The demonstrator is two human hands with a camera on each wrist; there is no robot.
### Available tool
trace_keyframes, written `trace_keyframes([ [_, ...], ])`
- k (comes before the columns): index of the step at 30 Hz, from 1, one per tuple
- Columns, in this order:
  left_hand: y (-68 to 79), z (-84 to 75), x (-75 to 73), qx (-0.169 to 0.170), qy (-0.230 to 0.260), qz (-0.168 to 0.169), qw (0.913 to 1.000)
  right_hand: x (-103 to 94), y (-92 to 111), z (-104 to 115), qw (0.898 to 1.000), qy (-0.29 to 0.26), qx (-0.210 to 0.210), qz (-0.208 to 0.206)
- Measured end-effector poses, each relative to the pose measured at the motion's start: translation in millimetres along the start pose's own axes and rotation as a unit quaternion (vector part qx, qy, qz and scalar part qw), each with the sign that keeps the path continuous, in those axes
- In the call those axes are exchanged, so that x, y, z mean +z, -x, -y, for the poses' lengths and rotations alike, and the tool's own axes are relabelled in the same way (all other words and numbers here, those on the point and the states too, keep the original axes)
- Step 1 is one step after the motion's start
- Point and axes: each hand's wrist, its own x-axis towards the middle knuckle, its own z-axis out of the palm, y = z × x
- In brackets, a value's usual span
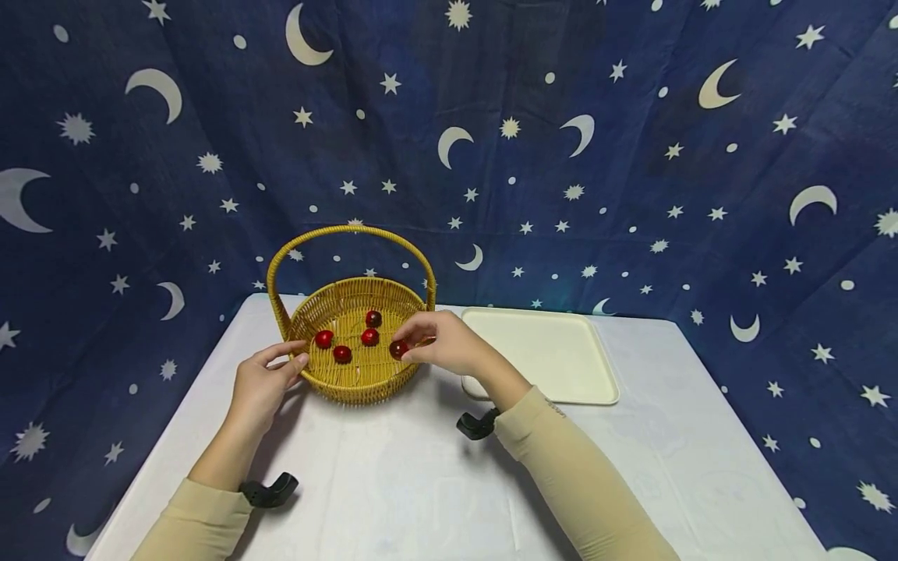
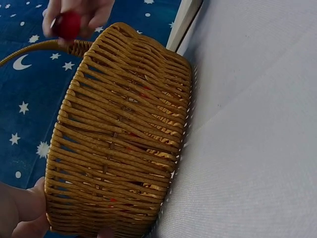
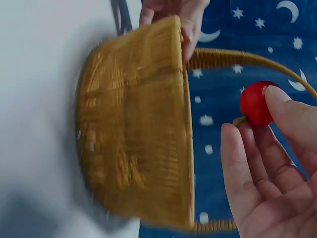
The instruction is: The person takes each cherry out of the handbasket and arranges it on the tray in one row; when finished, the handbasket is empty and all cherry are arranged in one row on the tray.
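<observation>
A woven yellow basket (image 1: 354,387) with a tall handle (image 1: 348,230) stands on the white table (image 1: 393,483). Several red cherries (image 1: 342,354) lie on its floor. My left hand (image 1: 298,355) grips the basket's left rim, thumb outside on the wall (image 2: 124,139). My right hand (image 1: 415,344) reaches over the right rim and pinches one red cherry (image 1: 398,349) between thumb and fingers. The right wrist view shows that cherry (image 3: 256,103) with a short green stem at my fingertips (image 3: 237,144), beside the basket (image 3: 138,129). The left wrist view shows this cherry (image 2: 67,25) above the far rim.
A cream rectangular tray (image 1: 561,366) lies just right of the basket, partly behind my right wrist. A blue cloth with moons and stars (image 1: 631,156) hangs behind and around the table. Bare white tabletop stretches toward me.
</observation>
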Motion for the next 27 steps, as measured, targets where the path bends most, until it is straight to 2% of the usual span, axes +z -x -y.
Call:
trace_keyframes([
  [3, 0.5, -0.7, 2.4, 0.001, 0.003, -0.001, 1.0000, -20.9, 15.3, -18.3, 1.000, -0.007, 0.007, -0.021],
  [6, 0.9, -1.3, 3.6, 0.003, 0.006, -0.007, 1.0000, -40.6, 24.0, -45.6, 0.998, -0.003, 0.025, -0.055],
  [10, 1.4, -0.8, 2.7, 0.007, 0.005, -0.014, 0.9999, -56.5, 26.7, -78.7, 0.991, 0.007, 0.074, -0.112],
  [13, 1.6, 0.2, 1.8, 0.008, 0.003, -0.012, 0.9999, -59.7, 24.7, -96.9, 0.985, 0.016, 0.105, -0.138],
  [18, 1.1, 0.4, 1.1, 0.007, 0.004, -0.008, 0.9999, -57.3, 15.4, -116.9, 0.980, 0.021, 0.129, -0.153],
  [27, 0.4, 0.6, 0.9, 0.011, 0.008, -0.007, 0.9999, -54.7, 5.6, -129.4, 0.978, 0.072, 0.139, -0.140],
])
